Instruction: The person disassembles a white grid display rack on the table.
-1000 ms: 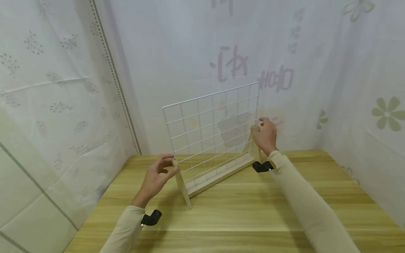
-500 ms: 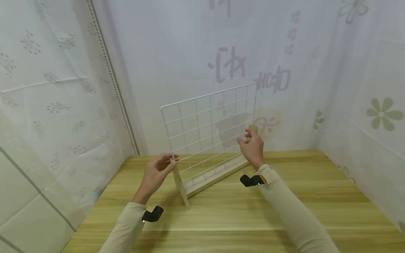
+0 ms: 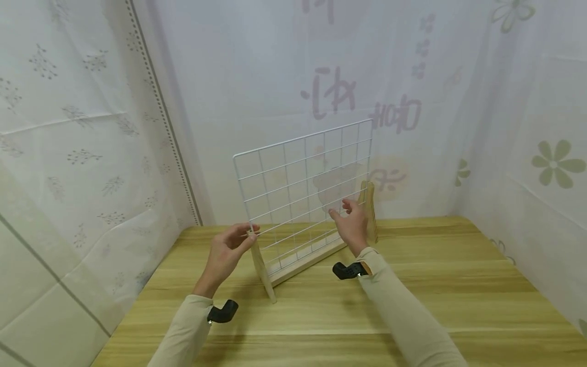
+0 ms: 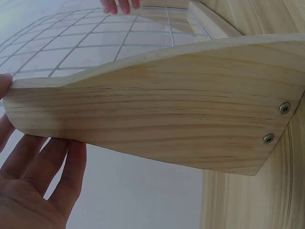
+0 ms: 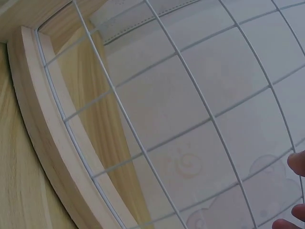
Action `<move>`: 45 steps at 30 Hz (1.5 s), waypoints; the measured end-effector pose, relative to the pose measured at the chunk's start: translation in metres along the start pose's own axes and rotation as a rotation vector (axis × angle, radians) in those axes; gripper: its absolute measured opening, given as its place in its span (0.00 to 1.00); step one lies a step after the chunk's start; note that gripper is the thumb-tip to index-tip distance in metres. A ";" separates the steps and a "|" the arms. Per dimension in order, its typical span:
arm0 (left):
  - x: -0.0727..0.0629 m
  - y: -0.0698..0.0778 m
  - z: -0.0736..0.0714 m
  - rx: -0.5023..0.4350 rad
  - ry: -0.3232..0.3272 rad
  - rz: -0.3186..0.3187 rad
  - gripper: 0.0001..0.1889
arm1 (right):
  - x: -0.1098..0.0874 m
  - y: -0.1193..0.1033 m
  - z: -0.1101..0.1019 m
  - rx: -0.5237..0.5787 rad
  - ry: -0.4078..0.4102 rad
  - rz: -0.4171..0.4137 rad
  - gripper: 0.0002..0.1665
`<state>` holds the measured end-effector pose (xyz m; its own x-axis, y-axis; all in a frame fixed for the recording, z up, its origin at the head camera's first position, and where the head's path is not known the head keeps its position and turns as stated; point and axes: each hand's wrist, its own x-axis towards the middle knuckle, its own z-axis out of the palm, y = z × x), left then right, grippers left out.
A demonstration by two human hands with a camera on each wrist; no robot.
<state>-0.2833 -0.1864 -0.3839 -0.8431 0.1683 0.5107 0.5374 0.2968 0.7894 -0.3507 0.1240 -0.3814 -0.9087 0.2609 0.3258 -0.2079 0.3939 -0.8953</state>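
We've got the white wire grid (image 3: 305, 137) upright in its wooden stand (image 3: 307, 264) on the table (image 3: 321, 311); fitting looks done, perhaps only checking left. Left hand (image 3: 224, 255) pinches the left side panel (image 4: 157, 109); right hand (image 3: 352, 225), fingers apart, holds nothing.

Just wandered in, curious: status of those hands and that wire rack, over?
Left hand gripping top of left wooden side panel. Right hand in front of wire grid, holding nothing. Grid standing on wooden base rail. No obstruction seen.
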 end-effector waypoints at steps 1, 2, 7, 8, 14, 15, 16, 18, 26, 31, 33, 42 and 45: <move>0.000 0.000 0.000 -0.004 0.001 -0.002 0.13 | 0.000 0.000 0.002 0.004 -0.002 0.001 0.34; 0.000 -0.001 0.001 -0.005 0.001 0.000 0.13 | 0.000 0.001 0.003 0.005 -0.002 0.001 0.34; -0.001 -0.001 0.002 -0.030 0.000 -0.005 0.13 | 0.002 0.002 0.009 -0.002 0.000 0.015 0.36; -0.001 -0.001 0.002 -0.036 -0.002 -0.004 0.13 | 0.003 0.002 0.011 -0.007 0.005 0.022 0.36; -0.003 0.000 0.003 -0.078 -0.009 0.008 0.13 | 0.004 0.001 0.017 0.004 0.053 0.047 0.38; -0.003 -0.001 0.004 -0.084 -0.012 0.009 0.13 | 0.004 0.001 0.018 0.009 0.063 0.047 0.38; -0.003 -0.001 0.003 -0.093 -0.013 0.010 0.13 | 0.003 0.001 0.020 0.017 0.071 0.046 0.38; -0.003 -0.001 0.003 -0.103 -0.017 0.007 0.13 | 0.003 0.002 0.023 0.029 0.089 0.037 0.38; -0.001 0.000 0.005 -0.092 -0.005 -0.007 0.11 | 0.005 0.006 0.032 0.049 0.140 -0.007 0.36; 0.000 0.002 0.011 -0.080 0.020 -0.009 0.10 | 0.006 0.008 0.032 0.065 0.189 -0.034 0.34; 0.000 0.003 0.013 -0.071 0.023 -0.010 0.10 | 0.006 0.007 0.030 0.063 0.193 -0.031 0.33; 0.000 0.003 0.011 -0.066 0.011 -0.031 0.09 | 0.016 -0.012 0.024 0.104 0.169 0.012 0.36; -0.001 0.002 0.012 -0.072 0.022 -0.034 0.09 | 0.017 -0.015 0.023 0.054 0.165 0.001 0.36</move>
<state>-0.2813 -0.1750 -0.3870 -0.8608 0.1383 0.4898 0.5089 0.2336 0.8285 -0.3717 0.1028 -0.3696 -0.8381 0.4042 0.3663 -0.2304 0.3464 -0.9093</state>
